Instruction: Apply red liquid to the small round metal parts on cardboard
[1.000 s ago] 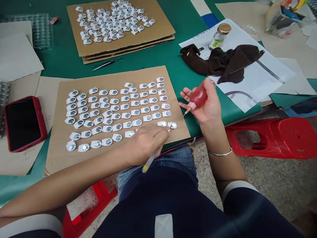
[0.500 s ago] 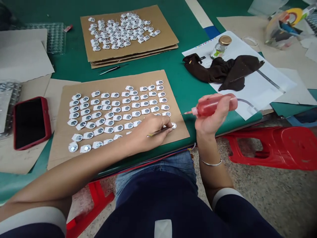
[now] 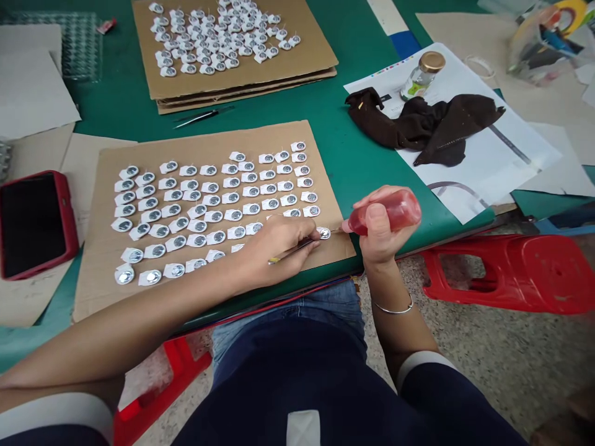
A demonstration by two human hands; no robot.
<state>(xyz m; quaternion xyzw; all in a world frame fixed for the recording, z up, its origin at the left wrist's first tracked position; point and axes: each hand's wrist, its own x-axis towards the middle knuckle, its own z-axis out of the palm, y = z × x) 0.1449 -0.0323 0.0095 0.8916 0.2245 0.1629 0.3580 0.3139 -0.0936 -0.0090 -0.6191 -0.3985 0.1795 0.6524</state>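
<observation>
My left hand point(image 3: 283, 248) rests low on the right part of a brown cardboard sheet point(image 3: 204, 144), closed on slim tweezers point(image 3: 294, 252). Just beyond its fingertips lies a small round silver piece point(image 3: 324, 233) with a white tab. My right hand point(image 3: 383, 232) is wrapped round a red squeeze bottle point(image 3: 395, 210), whose thin tip points left and reaches the edge of that piece. Rows of similar pieces point(image 3: 231, 198) with white tabs cover the sheet.
Behind lies a cardboard stack point(image 3: 307, 37) bearing many such pieces, with other tweezers point(image 3: 198, 118) before it. A phone point(image 3: 35, 223) is at left. Dark cloth point(image 3: 432, 127) and a glass jar point(image 3: 423, 75) lie on paper at right. A red stool point(image 3: 548, 272) stands beside the table.
My right hand has tilted the bottle and brought its tip left and down to the silver piece. My left hand has stayed beside it. The view has shifted slightly.
</observation>
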